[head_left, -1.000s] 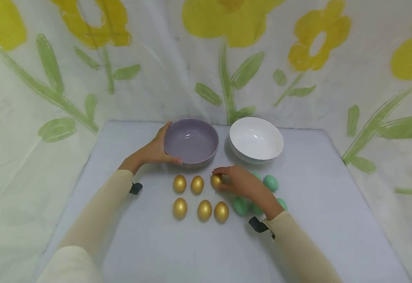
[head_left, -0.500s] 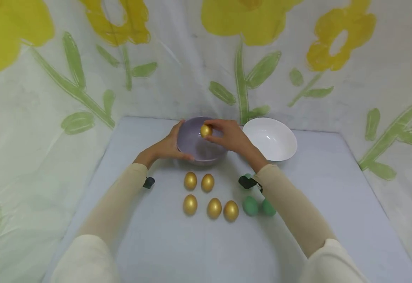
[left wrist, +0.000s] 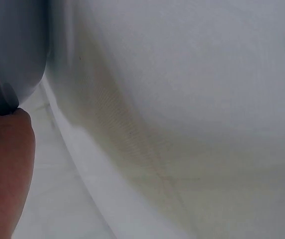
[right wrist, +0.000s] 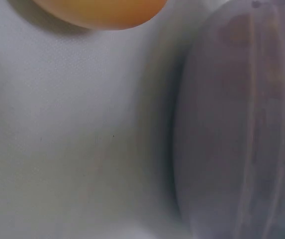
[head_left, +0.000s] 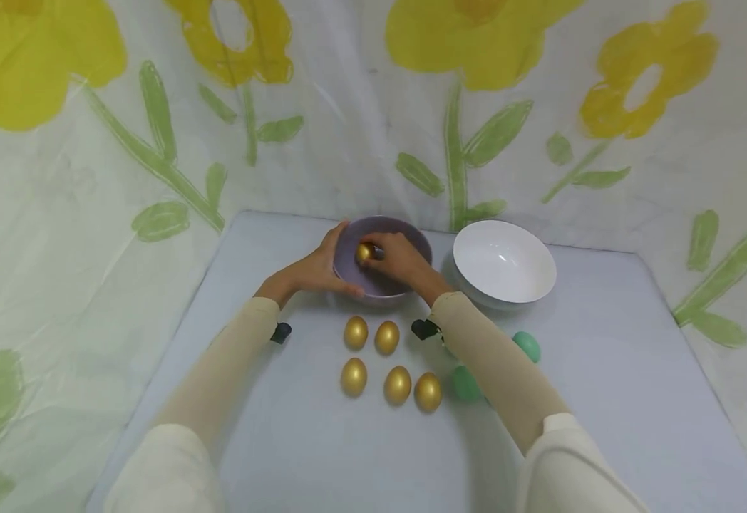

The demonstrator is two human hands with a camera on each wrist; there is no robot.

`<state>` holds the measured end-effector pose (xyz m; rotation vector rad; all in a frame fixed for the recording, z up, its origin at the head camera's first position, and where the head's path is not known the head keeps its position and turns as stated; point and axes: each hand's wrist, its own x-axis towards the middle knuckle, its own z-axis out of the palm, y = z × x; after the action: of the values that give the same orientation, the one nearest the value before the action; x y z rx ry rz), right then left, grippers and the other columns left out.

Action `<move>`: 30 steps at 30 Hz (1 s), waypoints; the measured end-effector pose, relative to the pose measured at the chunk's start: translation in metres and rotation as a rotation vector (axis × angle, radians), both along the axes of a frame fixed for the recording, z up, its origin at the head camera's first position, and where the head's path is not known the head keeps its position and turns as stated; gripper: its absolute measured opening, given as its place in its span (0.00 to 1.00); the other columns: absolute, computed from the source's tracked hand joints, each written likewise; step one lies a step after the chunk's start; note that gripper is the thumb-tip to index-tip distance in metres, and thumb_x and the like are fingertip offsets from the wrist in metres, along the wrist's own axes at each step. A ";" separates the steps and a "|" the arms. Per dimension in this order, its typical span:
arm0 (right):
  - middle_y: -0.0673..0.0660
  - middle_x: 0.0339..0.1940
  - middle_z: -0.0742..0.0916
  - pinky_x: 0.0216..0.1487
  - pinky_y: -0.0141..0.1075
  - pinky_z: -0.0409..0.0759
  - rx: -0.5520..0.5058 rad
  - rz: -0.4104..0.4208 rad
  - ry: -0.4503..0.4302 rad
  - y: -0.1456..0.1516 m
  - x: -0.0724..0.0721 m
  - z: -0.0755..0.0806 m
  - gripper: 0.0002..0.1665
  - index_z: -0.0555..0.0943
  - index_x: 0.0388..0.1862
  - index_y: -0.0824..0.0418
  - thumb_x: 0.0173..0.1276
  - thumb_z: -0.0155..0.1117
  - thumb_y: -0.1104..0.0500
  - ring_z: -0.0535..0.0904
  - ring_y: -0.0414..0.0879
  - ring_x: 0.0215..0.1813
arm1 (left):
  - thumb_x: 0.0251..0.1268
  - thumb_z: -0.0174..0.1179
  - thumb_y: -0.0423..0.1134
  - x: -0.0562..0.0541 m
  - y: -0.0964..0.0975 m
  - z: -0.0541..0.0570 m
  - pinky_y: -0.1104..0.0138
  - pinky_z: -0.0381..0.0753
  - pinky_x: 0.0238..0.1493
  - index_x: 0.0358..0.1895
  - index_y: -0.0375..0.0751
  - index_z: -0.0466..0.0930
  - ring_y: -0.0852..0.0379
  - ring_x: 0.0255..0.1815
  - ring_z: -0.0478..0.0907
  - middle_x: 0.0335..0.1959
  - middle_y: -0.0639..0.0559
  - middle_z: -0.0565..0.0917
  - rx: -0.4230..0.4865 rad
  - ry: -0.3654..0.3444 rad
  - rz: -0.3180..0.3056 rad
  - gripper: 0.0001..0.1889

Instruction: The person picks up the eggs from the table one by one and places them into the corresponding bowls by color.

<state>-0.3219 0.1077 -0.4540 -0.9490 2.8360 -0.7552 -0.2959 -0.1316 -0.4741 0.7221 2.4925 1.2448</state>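
A purple bowl (head_left: 383,300) stands near the back of the table, its wall also filling the right of the right wrist view. My left hand (head_left: 318,269) holds it by its left side, thumb toward the front and fingers toward the back. Inside the bowl, my right hand (head_left: 400,258) pinches a golden egg (head_left: 365,252) between thumb and fingers. In front of the bowl lie several more golden eggs, two in a back row (head_left: 387,337) and three in a front row (head_left: 398,385). The right hand itself is out of sight in its wrist view.
To the right of the purple bowl stands a white bowl (head_left: 505,263). Several green eggs (head_left: 527,347) lie in front of it, partly hidden by my right forearm. A flower-painted sheet (head_left: 354,142) hangs behind the pale table (head_left: 322,456).
My right hand has picked the golden egg up off the table, carried it back and left, and lowered it into the purple bowl. The left hand still holds the bowl. The head view has shifted.
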 end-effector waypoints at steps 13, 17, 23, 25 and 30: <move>0.57 0.70 0.84 0.74 0.45 0.73 -0.073 -0.050 0.016 0.014 0.017 0.028 0.32 0.78 0.74 0.59 0.74 0.74 0.54 0.79 0.54 0.71 | 0.39 0.86 0.65 -0.002 0.008 0.007 0.45 0.55 0.82 0.87 0.57 0.24 0.46 0.85 0.46 0.88 0.48 0.36 -0.023 0.000 -0.016 0.83; 0.53 0.74 0.81 0.74 0.43 0.74 -0.192 -0.077 0.023 0.030 0.044 0.061 0.33 0.77 0.76 0.55 0.75 0.73 0.52 0.78 0.50 0.73 | 0.38 0.86 0.67 -0.004 0.008 0.011 0.43 0.56 0.81 0.87 0.56 0.25 0.45 0.85 0.47 0.88 0.48 0.37 -0.034 -0.009 -0.005 0.83; 0.45 0.72 0.82 0.70 0.40 0.78 -0.302 -0.084 0.085 0.065 0.105 0.099 0.32 0.79 0.75 0.47 0.74 0.74 0.48 0.79 0.44 0.71 | 0.39 0.86 0.64 -0.005 0.004 0.017 0.43 0.55 0.81 0.87 0.57 0.25 0.44 0.85 0.47 0.88 0.50 0.36 -0.031 -0.029 0.000 0.82; 0.43 0.72 0.82 0.69 0.40 0.78 -0.286 -0.104 0.092 0.077 0.126 0.104 0.33 0.79 0.75 0.46 0.73 0.74 0.46 0.80 0.43 0.71 | 0.40 0.86 0.63 -0.004 0.004 0.019 0.43 0.55 0.81 0.87 0.59 0.25 0.45 0.85 0.46 0.88 0.51 0.36 -0.026 -0.030 -0.001 0.81; 0.43 0.74 0.81 0.72 0.46 0.76 -0.178 -0.135 -0.001 0.098 0.174 0.099 0.39 0.76 0.78 0.47 0.70 0.76 0.44 0.77 0.46 0.74 | 0.41 0.87 0.61 -0.005 0.005 0.021 0.44 0.53 0.82 0.86 0.63 0.25 0.46 0.86 0.44 0.88 0.51 0.35 -0.019 -0.034 0.002 0.81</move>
<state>-0.1484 0.2055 -0.3551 -0.7813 2.8939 -1.0363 -0.3007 -0.1265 -0.4530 0.6887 2.4747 1.2217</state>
